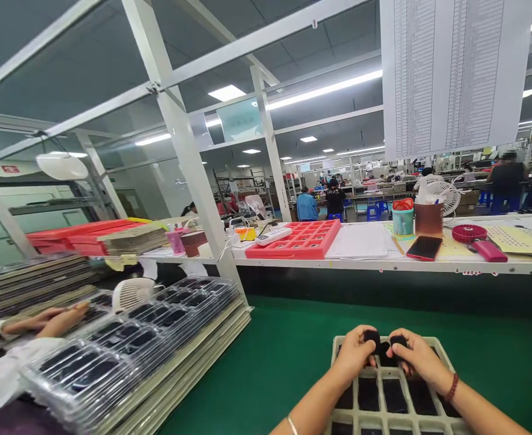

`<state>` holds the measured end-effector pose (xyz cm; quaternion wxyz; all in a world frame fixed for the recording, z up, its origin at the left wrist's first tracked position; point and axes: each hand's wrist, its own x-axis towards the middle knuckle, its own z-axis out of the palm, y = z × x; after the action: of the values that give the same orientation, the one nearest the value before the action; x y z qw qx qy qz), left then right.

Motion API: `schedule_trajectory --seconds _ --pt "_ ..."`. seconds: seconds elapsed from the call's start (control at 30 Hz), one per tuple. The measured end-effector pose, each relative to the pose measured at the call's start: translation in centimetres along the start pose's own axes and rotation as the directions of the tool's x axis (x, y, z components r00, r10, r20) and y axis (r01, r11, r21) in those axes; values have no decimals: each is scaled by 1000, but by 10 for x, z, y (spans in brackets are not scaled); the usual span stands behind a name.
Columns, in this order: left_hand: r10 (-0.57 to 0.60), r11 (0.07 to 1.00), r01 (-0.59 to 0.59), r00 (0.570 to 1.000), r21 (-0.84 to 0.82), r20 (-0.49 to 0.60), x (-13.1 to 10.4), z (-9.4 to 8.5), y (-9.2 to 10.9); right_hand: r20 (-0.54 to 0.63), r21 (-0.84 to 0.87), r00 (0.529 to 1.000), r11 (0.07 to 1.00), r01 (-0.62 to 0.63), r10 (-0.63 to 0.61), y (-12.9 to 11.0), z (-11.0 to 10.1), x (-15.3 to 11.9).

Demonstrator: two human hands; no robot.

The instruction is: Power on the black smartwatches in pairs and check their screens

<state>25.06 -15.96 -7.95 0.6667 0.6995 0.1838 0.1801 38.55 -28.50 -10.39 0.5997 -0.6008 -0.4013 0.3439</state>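
Note:
My left hand (354, 353) is closed, pinching a small black rounded piece (372, 340) between thumb and fingers. A second black rounded piece (398, 342) is gripped the same way by my right hand (422, 357), a short gap to the right. Both hands hover over the far rows of a pale compartment tray (375, 386) at the lower right. Dark flat items (395, 396) lie in several of its compartments. More black material shows between my hands, but whether it joins the two pieces I cannot tell.
The tray rests on a green work surface (266, 362). Tall stacked clear plastic trays (134, 356) with dark contents stand at left, beside a co-worker's hands (60, 319). A white shelf edge (311, 264) crosses behind, bearing a red compartment tray (288, 249), a phone (424, 248) and a small pink fan (469, 232).

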Motion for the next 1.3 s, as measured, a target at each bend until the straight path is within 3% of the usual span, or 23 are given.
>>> schedule_trajectory --seconds 0.2,0.43,0.73,1.03,1.3 --pt "-16 981 24 999 -191 44 7 -2 -20 5 398 1000 917 -24 24 9 -7 0" --pt "-43 884 85 994 -460 101 3 -9 -17 44 430 999 902 -31 14 -3 -12 -10" --pt "14 934 17 996 -356 85 1 -8 -19 167 334 986 941 -55 -1 -6 -11 -13" --pt "10 969 3 999 -249 51 1 0 -18 11 195 1000 980 -23 21 -4 -6 -12" --pt "21 988 -10 997 -154 68 -3 3 -15 90 128 996 992 6 -18 -6 -7 -13"
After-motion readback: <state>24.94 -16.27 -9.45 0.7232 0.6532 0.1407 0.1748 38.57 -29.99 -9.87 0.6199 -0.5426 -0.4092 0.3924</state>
